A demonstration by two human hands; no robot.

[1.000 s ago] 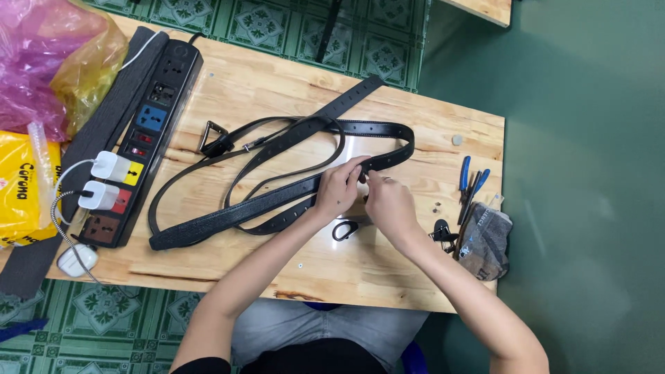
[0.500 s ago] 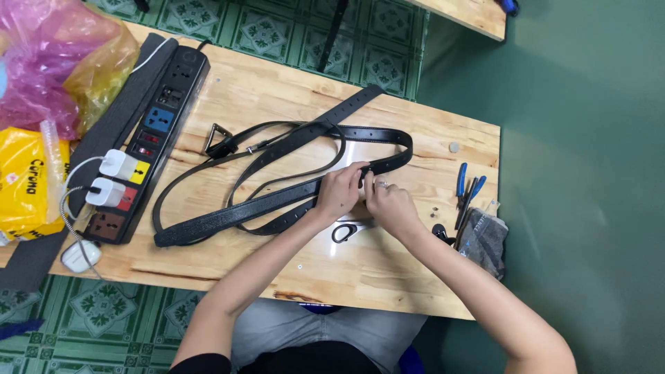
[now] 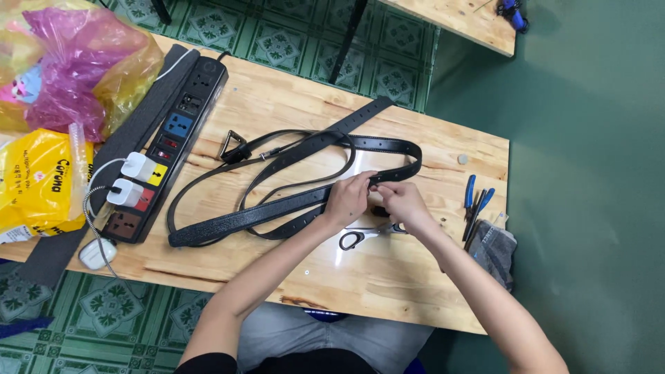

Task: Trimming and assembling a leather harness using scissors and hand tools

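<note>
Wooden table (image 3: 388,277), black belts (image 3: 291,204), power strip (image 3: 173,149), scissors (image 3: 360,237), pliers (image 3: 474,204)

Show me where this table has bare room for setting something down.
Bare wood lies along the near edge of the table, below the scissors. It is crowded around the belts, both hands, the power strip and pliers.

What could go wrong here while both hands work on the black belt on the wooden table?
The scissors lie directly under the left hand and right hand, so a wrist might catch the blades. The black belt loops across the table toward the power strip; a hard pull could perhaps drag it against the plugged-in white chargers.
</note>
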